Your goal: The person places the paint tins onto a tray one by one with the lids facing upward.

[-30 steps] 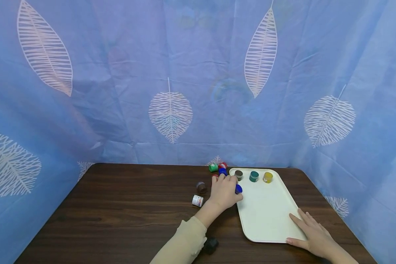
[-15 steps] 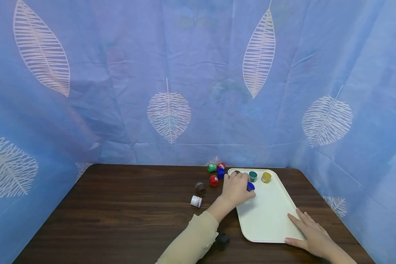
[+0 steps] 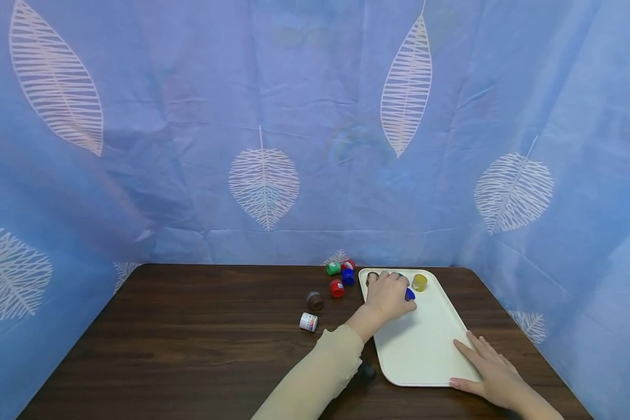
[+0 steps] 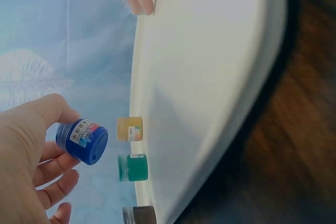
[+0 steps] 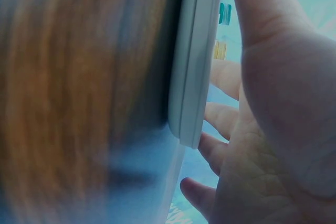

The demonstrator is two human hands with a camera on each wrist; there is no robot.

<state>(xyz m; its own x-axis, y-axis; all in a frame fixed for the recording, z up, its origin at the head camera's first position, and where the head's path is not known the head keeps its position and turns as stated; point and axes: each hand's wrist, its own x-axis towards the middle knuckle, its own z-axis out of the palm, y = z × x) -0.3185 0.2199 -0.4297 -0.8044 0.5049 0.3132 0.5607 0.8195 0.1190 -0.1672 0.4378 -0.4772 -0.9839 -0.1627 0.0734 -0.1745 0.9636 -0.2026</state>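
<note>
Between thumb and fingers my left hand (image 3: 387, 297) pinches a small blue paint jar (image 4: 84, 141), held tilted over the far part of the white tray (image 3: 422, 350). Along the tray's far end stand a yellow paint jar (image 3: 419, 283), a teal-green paint jar (image 4: 135, 167) and a dark brown paint jar (image 4: 140, 215). In the head view my left hand hides most of the teal one. My right hand (image 3: 496, 373) rests on the tray's near right corner, its fingers spread and holding no jar.
Left of the tray lie a white jar (image 3: 308, 322), a brown jar (image 3: 315, 301), a red jar (image 3: 336, 288), another blue jar (image 3: 348, 276) and a green jar (image 3: 333, 268). A second red jar (image 3: 349, 264) sits at the back edge. A blue leaf-patterned cloth (image 3: 315, 116) hangs behind the table.
My left hand has carried the blue paint jar to the right, from the tray's left edge to over the tray. The right hand stays at the tray corner. The view has shifted slightly.
</note>
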